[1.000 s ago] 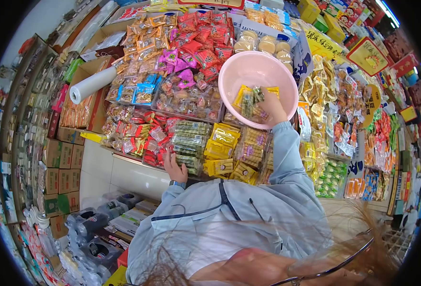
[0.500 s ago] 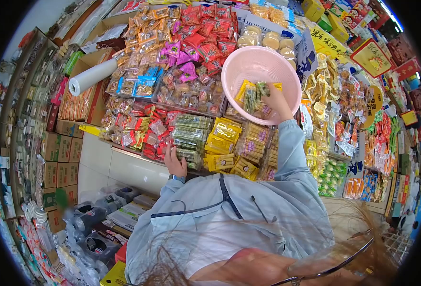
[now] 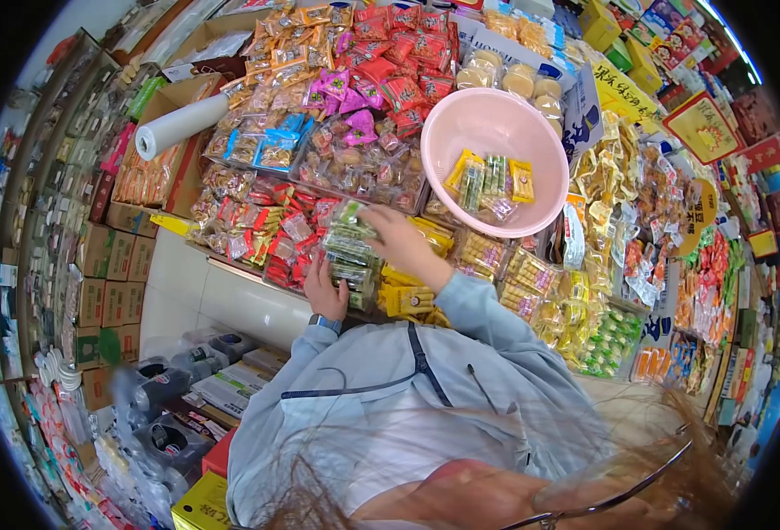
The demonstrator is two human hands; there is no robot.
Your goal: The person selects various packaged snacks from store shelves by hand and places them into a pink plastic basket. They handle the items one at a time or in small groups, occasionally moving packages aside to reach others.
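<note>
My left hand [image 3: 326, 291] rests at the front edge of the snack display with its fingers apart, beside green-wrapped snack packs [image 3: 352, 250] and red-wrapped candies [image 3: 294, 228]. Over the upper part of those green packs reaches my right hand [image 3: 400, 244], its fingers stretched out and touching or nearly touching them; nothing shows in its grip. A pink plastic basket [image 3: 531, 115] sits on the goods behind and to the right. Inside it lie green packs [image 3: 495, 175] and yellow packs [image 3: 521, 181]. More yellow packs [image 3: 407, 300] lie to the right of the green ones.
A white plastic roll [image 3: 178, 125] lies over a carton at the left. Orange packets [image 3: 288, 53] and red packets [image 3: 403, 88] are heaped at the back. Bagged dried snacks [image 3: 602, 177] fill the right side. Cardboard boxes [image 3: 116, 300] are stacked at the lower left.
My right hand has left the basket and moved left to the green packs; green packs now lie in the basket without the hand. My left hand stays near the display's front edge.
</note>
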